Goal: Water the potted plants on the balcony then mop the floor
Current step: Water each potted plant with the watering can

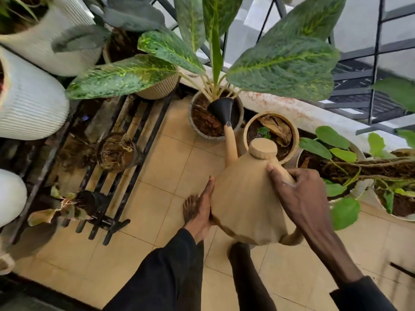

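Beige tiles cover the balcony floor (157, 171), with pots crowded along the low wall under a black railing (379, 63). The watering step is in hand: the tan watering can (244, 198) is tipped forward, its black rose (221, 108) over the soil of the grey pot (195, 127) that holds the big variegated plant (280, 61). The right hand (301, 198) has its fingers (277, 176) wrapped around the can's top handle, while the left hand (202, 207) lies flat, fingers straight, against the can's side to steady it (no stream of water can be made out). Next, I judge, the can should be levelled and swung right to the tan pot (294, 129) just beside, keeping the rose clear of the leaves; mopping comes later.
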`<state>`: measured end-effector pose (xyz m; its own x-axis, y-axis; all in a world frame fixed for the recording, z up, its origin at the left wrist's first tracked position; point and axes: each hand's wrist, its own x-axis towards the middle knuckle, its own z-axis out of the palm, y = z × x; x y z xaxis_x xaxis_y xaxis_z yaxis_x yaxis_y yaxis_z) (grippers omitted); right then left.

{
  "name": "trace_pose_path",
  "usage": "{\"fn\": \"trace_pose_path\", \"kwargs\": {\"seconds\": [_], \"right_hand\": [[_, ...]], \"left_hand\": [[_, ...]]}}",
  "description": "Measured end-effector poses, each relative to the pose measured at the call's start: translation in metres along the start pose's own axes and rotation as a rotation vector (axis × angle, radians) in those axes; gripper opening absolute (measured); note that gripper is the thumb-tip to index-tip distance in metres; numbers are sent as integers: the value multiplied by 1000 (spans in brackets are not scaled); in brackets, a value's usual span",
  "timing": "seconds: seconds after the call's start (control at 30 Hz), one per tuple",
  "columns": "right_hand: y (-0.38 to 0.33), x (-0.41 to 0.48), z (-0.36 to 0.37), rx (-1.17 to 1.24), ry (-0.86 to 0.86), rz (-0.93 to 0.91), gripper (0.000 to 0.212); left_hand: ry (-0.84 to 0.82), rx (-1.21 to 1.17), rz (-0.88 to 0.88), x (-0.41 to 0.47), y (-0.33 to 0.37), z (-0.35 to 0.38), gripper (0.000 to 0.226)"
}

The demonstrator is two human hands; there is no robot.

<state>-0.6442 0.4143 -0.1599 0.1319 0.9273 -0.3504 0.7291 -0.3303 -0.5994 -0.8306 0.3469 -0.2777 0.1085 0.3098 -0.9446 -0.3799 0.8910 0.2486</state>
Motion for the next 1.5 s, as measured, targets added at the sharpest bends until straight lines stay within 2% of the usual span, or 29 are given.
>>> {"fn": "trace_pose_path", "kwargs": {"seconds": [0.4, 0.77, 1.5], "right_hand": [[-37, 25, 10, -80, -62, 69, 44], [-50, 37, 7, -139, -101, 115, 49], [-48, 39, 2, -170, -108, 155, 47]], "left_hand": [[38, -42, -90, 2, 25, -16, 91], [17, -74, -131, 1, 29, -15, 71], [32, -89, -154, -1, 31, -4, 70]]}}
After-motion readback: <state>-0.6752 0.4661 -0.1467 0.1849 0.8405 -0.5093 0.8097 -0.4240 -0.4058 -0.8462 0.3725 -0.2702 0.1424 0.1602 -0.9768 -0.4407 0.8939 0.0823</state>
